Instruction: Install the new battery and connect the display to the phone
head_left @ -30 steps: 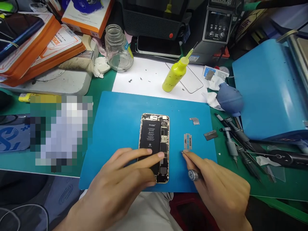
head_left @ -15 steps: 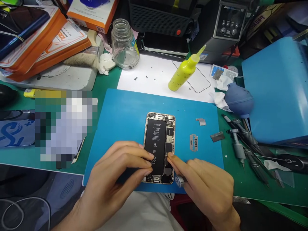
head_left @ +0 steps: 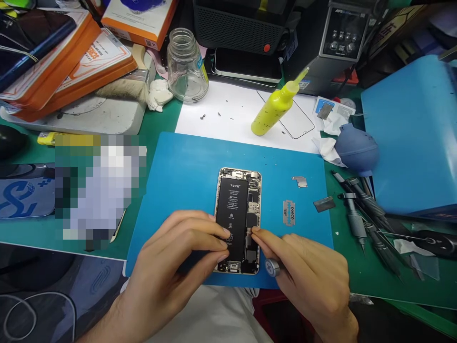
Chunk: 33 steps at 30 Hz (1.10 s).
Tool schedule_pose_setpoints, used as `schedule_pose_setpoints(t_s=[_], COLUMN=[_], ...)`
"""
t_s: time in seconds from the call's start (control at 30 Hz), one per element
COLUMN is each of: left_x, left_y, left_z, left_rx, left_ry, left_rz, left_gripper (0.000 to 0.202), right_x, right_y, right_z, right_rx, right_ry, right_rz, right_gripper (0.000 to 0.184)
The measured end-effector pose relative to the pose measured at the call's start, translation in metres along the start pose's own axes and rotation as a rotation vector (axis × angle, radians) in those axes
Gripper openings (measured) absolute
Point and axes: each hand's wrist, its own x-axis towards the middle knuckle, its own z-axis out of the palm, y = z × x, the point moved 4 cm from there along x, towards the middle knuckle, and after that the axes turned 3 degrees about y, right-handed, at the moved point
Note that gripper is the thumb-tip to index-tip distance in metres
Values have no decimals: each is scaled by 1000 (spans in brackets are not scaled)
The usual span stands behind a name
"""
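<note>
An opened phone (head_left: pixel 253 221) lies on a blue mat (head_left: pixel 185 176), its circuit board and parts bare. Its black battery (head_left: pixel 233 205) fills the left side of the frame. My left hand (head_left: pixel 185 252) grips the phone's lower left edge, fingertips over the battery and thumb close beneath them. My right hand (head_left: pixel 307 271) is closed around a screwdriver, whose grey end cap with a cross mark (head_left: pixel 272 267) pokes out below the fingers. Its index fingertip rests at the phone's right side, beside a small metal connector area. The rest of the screwdriver is hidden.
Right of the phone lie a razor blade (head_left: pixel 289 212), a metal shield plate (head_left: pixel 300 181) and a dark flat piece (head_left: pixel 323 204). Beyond are several screwdrivers (head_left: pixel 355 221) and a blower bulb (head_left: pixel 357 147). A yellow bottle (head_left: pixel 273 112) and small screws (head_left: pixel 203 116) sit on white paper.
My right index fingertip has drawn back slightly from the connector, uncovering more of it. The screwdriver's cap has tilted a little to the right. My left hand keeps its grip.
</note>
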Motion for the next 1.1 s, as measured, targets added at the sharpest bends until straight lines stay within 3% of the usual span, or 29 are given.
schedule_pose_setpoints(t_s=[0.53,1.1], left_x=[2,4], left_y=[4,4], left_z=[2,4], left_rx=[52,112], left_ry=[0,-36], left_rz=[39,57], left_gripper=[12,10], right_x=[-8,-7], right_y=[-14,-7], right_z=[-4,-3], right_rx=[-179,-98], right_ry=[52,8], right_rz=[-161,-89], right_gripper=[15,24])
